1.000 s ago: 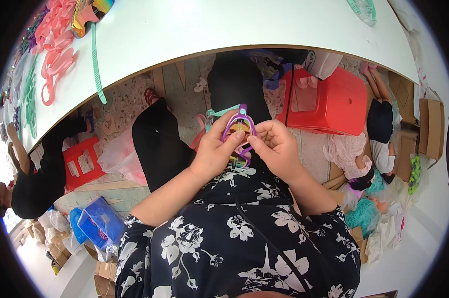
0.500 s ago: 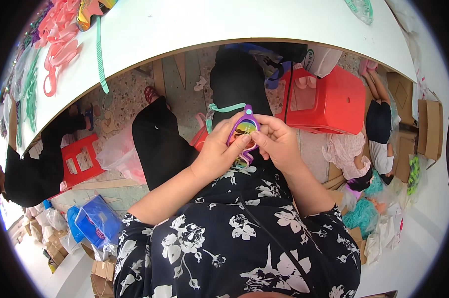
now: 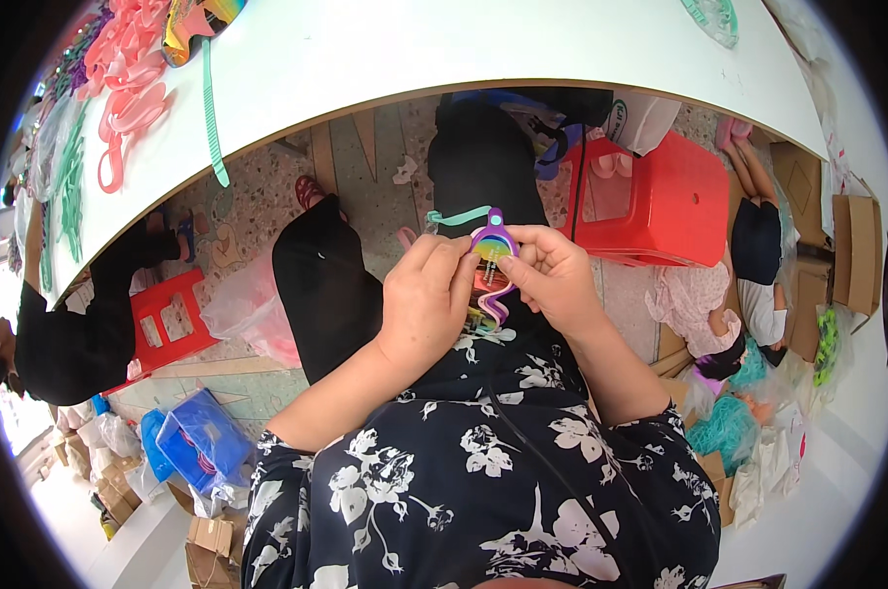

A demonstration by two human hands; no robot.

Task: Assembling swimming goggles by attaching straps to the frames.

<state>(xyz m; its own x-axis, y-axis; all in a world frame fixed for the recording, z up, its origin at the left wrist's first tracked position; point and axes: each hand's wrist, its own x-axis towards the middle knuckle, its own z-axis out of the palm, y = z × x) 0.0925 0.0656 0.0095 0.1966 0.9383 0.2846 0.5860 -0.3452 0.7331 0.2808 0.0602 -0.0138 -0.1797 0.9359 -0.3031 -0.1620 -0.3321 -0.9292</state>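
Observation:
My left hand [image 3: 426, 304] and my right hand [image 3: 549, 278] hold a small purple toy [image 3: 490, 265] with a rainbow face between them, over my lap. Both thumbs and forefingers pinch it from either side. A thin teal strap [image 3: 458, 216] sticks out from its top towards the left. The toy's lower part is partly hidden by my fingers. My knees in black trousers [image 3: 326, 285] lie below the hands.
A white table [image 3: 444, 59] curves across the top, with pink and teal plastic pieces [image 3: 120, 108] piled at its left end. A red plastic stool [image 3: 650, 201] stands to the right, a smaller red one [image 3: 164, 319] left. Another person sits at the left [image 3: 66, 344], one at the right [image 3: 758, 255].
The toy and both hands have stayed in place over my lap; my fingers have shifted slightly on the toy. The view has tilted a little.

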